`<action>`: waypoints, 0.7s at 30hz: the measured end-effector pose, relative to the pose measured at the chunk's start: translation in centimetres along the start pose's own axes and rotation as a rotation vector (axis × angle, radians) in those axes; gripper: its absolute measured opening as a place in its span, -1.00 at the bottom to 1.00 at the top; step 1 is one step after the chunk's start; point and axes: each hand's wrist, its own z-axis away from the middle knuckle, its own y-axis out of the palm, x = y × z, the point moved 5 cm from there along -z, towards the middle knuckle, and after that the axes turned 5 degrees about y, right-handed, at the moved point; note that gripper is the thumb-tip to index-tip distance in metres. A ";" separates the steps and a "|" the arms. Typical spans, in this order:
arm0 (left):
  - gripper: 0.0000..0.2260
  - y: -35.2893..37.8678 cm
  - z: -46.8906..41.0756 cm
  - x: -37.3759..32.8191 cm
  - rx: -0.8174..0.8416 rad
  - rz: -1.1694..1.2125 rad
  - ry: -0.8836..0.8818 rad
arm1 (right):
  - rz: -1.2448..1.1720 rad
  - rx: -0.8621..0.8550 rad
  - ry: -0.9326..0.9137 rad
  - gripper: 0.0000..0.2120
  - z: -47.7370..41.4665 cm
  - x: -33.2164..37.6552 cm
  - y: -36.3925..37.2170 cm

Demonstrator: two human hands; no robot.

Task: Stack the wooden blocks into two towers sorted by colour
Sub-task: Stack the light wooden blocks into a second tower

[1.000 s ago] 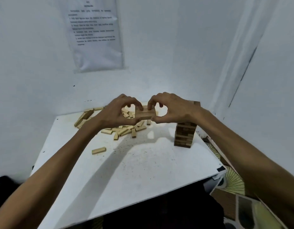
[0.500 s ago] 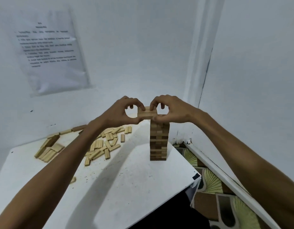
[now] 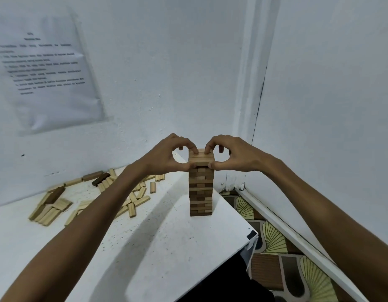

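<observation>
1. Since half a second ago, the layer of blocks (image 3: 201, 157) has been lowered onto the tower (image 3: 200, 190); contact now seen.
2. Layer pinched at both ends by left hand (image 3: 167, 155) and right hand (image 3: 234, 154).
3. Loose blocks (image 3: 132, 200) scattered on the table (image 3: 158, 247) at 9 o'clock of tower.
4. Wall sheet (image 3: 49, 77) text unreadable.

Room corner with white painted walls (image 3: 167, 62). A printed sheet (image 3: 47, 77) in a glossy sleeve hangs on the left wall; its text is too blurred to read. A dark vertical crack (image 3: 259, 101) runs down the corner joint. White table (image 3: 158, 247), surface speckled with dark marks. Floor (image 3: 282, 253) bears a fan pattern in yellow, brown and grey. White skirting (image 3: 297, 238) lines the right wall.
</observation>
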 end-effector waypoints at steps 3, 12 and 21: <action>-0.54 0.1 0.1 0.0 0.004 0.001 -0.011 | 0.001 0.001 0.006 -0.61 0.0 0.0 0.2; -0.53 0.5 0.2 0.1 0.020 0.017 -0.037 | 0.022 0.012 0.009 -0.57 -0.1 -0.3 0.5; -0.53 0.8 0.4 0.5 0.005 0.047 -0.043 | 0.014 0.024 0.033 -0.60 0.0 -0.5 0.8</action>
